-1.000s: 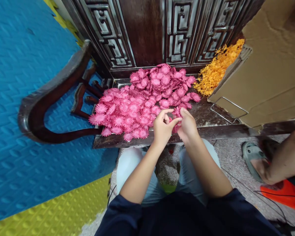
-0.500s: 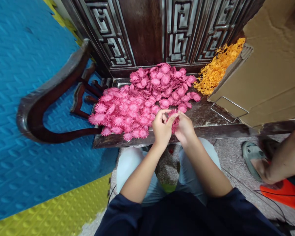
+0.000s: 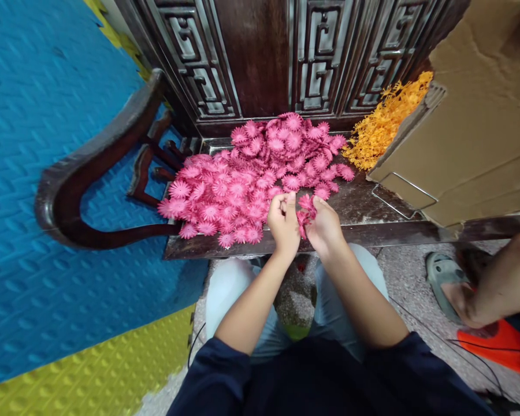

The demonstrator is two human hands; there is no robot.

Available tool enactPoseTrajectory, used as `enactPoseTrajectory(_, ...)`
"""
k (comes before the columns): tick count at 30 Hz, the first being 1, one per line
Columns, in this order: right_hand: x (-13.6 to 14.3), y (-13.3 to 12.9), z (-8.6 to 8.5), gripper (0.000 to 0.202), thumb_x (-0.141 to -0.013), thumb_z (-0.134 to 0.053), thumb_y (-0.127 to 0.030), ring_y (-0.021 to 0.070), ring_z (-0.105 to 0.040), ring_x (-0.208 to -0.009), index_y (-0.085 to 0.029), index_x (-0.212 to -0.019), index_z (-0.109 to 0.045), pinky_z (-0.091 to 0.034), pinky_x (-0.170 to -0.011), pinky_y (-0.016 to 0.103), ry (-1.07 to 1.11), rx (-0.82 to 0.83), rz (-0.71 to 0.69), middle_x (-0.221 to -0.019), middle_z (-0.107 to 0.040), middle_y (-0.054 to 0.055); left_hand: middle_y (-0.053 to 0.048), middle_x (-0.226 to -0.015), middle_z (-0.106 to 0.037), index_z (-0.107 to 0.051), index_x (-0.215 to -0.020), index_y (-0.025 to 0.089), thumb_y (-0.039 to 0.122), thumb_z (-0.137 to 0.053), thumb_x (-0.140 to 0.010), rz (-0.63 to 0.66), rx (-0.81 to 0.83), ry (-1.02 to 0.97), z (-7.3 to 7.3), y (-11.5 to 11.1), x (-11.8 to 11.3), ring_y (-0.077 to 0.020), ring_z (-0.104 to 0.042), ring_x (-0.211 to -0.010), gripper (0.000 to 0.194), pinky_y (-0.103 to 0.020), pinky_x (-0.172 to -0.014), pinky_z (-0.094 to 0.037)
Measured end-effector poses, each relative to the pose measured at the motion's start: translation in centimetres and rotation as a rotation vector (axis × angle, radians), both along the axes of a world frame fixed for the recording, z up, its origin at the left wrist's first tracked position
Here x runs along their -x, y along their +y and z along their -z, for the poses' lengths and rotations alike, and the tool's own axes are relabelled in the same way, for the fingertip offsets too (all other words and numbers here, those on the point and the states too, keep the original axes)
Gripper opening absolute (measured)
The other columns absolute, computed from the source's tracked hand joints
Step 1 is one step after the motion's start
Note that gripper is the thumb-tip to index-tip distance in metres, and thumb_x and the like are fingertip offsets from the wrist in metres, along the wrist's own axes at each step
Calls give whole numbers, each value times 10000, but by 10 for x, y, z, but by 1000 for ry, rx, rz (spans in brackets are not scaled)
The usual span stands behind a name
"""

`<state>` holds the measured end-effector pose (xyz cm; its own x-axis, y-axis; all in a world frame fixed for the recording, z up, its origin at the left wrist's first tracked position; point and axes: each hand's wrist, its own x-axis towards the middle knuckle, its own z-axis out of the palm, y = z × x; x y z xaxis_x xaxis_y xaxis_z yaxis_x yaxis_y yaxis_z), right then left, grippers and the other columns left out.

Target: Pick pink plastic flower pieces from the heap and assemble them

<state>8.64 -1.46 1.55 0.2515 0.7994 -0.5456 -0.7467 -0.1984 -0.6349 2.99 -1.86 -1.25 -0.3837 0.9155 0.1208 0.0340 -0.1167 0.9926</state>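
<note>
Pink artificial flower petals (image 3: 305, 209) show between my two hands, just above the front edge of a dark wooden bench seat. My right hand (image 3: 325, 226) pinches them between thumb and fingers. My left hand (image 3: 283, 224) is closed close beside them, thumb upright against curled fingers. Whatever lies inside that grip is hidden. Behind and to the left of my hands spreads a big heap of pink artificial flowers (image 3: 229, 190), round with fringed petals.
Orange artificial flowers (image 3: 375, 130) are piled at the back right, against a large cardboard box (image 3: 472, 127). A bent wire handle (image 3: 405, 196) sticks out near it. The bench's curved armrest (image 3: 65, 190) rises at left. Another person's leg and sandal (image 3: 444, 283) are at right.
My hands have drawn slightly apart at the fingertips, and the pink petals between them show more openly. My left thumb has swung upright, away from my right hand. The heaps look unchanged.
</note>
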Motion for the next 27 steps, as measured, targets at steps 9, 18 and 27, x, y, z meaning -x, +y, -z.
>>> enactPoseTrajectory(9,15,-6,12,139,-866,-460,-160,71,-546,-594,-212,-739,-485,-459,-675,195,-52,-36,186,-649,-564,-79,53,-603,-398,-538,-817,199,383,-548,-871,-124,-110,113,-1,6,8,-98,-358,-550,192,-233,-573,-309)
enactPoseTrajectory(18,30,-22,10,94,-851,-480,-278,77,-490,-652,-240,-767,-457,-436,-680,191,-176,-89,227,-720,-481,-71,70,-549,-370,-569,-861,206,380,-589,-849,-152,-125,245,3,13,13,-110,-371,-533,176,-249,-607,-305)
enactPoseTrajectory(27,31,-21,20,89,-840,-476,-296,84,-501,-691,-245,-769,-458,-445,-717,196,-223,-15,230,-738,-485,-62,44,-601,-442,-557,-857,202,394,-523,-888,-70,-117,225,2,10,10,-112,-414,-563,197,-246,-595,-310)
